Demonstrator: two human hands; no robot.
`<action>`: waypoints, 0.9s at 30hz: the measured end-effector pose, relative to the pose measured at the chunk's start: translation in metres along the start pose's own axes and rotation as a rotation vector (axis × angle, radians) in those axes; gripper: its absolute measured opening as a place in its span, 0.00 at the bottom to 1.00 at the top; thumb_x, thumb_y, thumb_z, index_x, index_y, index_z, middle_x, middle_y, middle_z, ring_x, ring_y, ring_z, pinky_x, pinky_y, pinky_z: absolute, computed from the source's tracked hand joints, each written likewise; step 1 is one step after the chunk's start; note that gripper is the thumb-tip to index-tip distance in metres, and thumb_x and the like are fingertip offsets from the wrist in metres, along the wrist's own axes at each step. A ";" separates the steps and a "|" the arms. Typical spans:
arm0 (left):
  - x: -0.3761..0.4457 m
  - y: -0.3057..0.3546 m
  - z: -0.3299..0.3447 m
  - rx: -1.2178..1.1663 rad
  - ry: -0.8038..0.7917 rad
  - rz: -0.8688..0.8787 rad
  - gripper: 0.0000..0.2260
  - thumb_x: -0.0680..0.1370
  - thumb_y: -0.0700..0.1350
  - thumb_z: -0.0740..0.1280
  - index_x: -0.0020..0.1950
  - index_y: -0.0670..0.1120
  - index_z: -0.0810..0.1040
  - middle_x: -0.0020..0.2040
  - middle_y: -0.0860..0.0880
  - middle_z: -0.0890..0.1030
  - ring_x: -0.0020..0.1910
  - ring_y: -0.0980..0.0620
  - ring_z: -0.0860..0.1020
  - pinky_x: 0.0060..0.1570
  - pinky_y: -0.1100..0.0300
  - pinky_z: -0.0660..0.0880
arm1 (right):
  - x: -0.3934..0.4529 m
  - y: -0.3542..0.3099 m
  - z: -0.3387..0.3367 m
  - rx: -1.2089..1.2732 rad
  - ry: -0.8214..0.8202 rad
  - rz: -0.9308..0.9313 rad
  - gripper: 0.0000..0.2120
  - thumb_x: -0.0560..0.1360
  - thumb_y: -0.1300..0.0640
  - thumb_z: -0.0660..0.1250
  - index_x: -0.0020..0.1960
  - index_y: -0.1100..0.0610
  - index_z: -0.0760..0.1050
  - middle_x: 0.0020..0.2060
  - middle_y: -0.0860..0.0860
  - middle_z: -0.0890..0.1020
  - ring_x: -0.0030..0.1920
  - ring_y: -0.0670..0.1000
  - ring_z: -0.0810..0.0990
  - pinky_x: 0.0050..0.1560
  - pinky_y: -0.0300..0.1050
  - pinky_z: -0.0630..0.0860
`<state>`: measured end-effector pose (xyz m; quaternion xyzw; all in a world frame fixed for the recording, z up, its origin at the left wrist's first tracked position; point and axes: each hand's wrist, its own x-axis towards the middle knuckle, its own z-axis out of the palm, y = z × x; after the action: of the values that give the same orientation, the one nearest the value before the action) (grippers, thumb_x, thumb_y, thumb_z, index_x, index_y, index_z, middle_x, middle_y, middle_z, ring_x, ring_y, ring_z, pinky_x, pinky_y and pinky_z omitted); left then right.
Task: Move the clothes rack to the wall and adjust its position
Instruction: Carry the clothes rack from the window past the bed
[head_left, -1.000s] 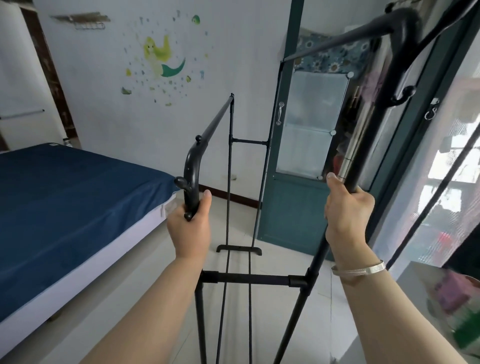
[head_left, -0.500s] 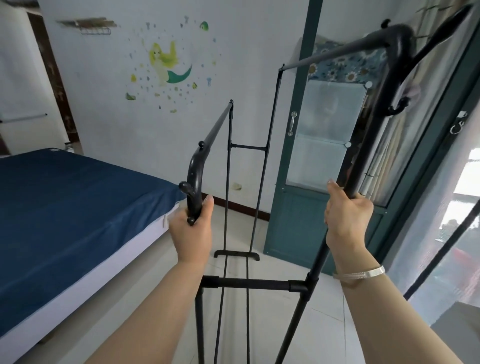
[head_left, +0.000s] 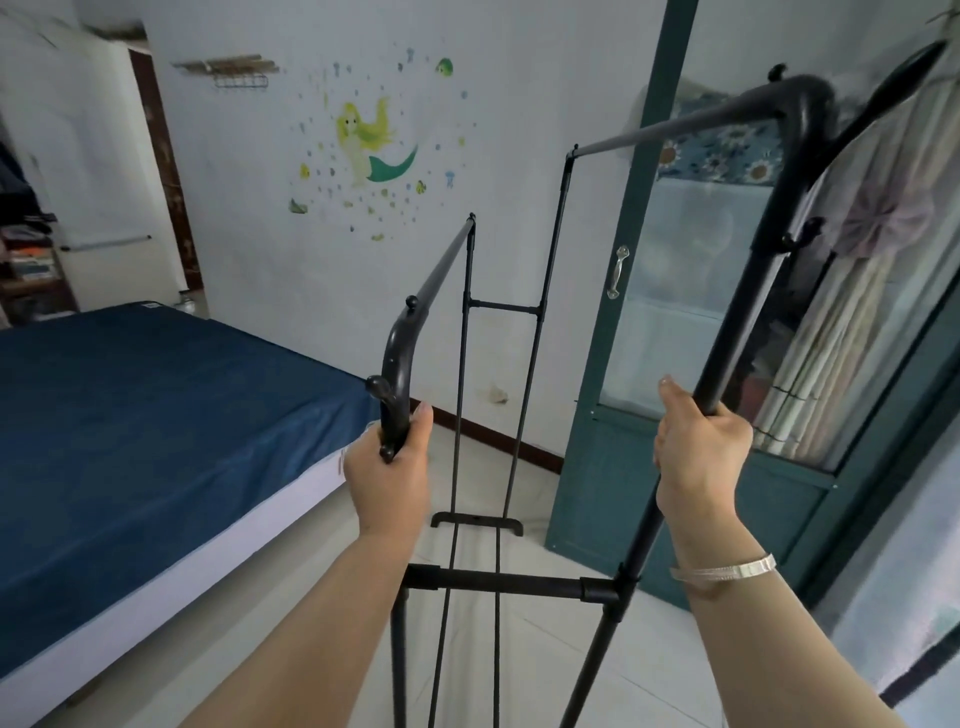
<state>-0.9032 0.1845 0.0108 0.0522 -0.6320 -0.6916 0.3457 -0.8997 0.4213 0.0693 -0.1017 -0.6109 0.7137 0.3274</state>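
A black metal clothes rack (head_left: 506, 576) with two top rails stands lengthwise in front of me, its far end near the white wall (head_left: 519, 130). My left hand (head_left: 387, 478) grips the near left upright just under its curved top piece. My right hand (head_left: 698, 452) is closed around the taller near right upright. The rack's far foot (head_left: 477, 519) sits on the tiled floor a short way from the wall. No clothes hang on it.
A bed (head_left: 156, 431) with a blue sheet lies along the left. A dark green glazed door (head_left: 691, 364) stands open at the right, beside the rack's far end. A mermaid sticker (head_left: 371, 145) marks the wall. Light tiled floor (head_left: 545, 670) runs between bed and door.
The view has swung left and the rack has shifted with it. The door and window have slid toward the right edge. Both hands keep the same grips.
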 end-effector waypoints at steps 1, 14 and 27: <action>0.002 -0.002 0.008 0.013 0.015 0.008 0.17 0.69 0.61 0.68 0.30 0.49 0.75 0.24 0.52 0.75 0.29 0.57 0.74 0.37 0.56 0.72 | 0.010 0.003 0.001 0.000 -0.004 0.004 0.23 0.68 0.48 0.70 0.27 0.49 0.57 0.23 0.49 0.59 0.23 0.50 0.56 0.23 0.41 0.55; 0.030 -0.035 0.107 0.041 0.098 0.041 0.18 0.71 0.59 0.69 0.24 0.55 0.71 0.20 0.58 0.68 0.23 0.61 0.68 0.28 0.66 0.67 | 0.134 0.038 0.012 0.057 -0.134 0.022 0.22 0.70 0.51 0.70 0.29 0.49 0.58 0.21 0.47 0.60 0.22 0.49 0.57 0.22 0.41 0.55; 0.108 -0.081 0.167 0.072 0.139 0.056 0.19 0.73 0.56 0.70 0.25 0.53 0.70 0.20 0.57 0.67 0.23 0.59 0.66 0.29 0.61 0.68 | 0.227 0.079 0.072 0.049 -0.139 0.020 0.22 0.67 0.48 0.71 0.29 0.48 0.56 0.22 0.49 0.59 0.23 0.50 0.56 0.23 0.40 0.55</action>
<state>-1.1029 0.2625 0.0093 0.0948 -0.6321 -0.6532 0.4059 -1.1398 0.4945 0.0701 -0.0499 -0.6135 0.7369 0.2793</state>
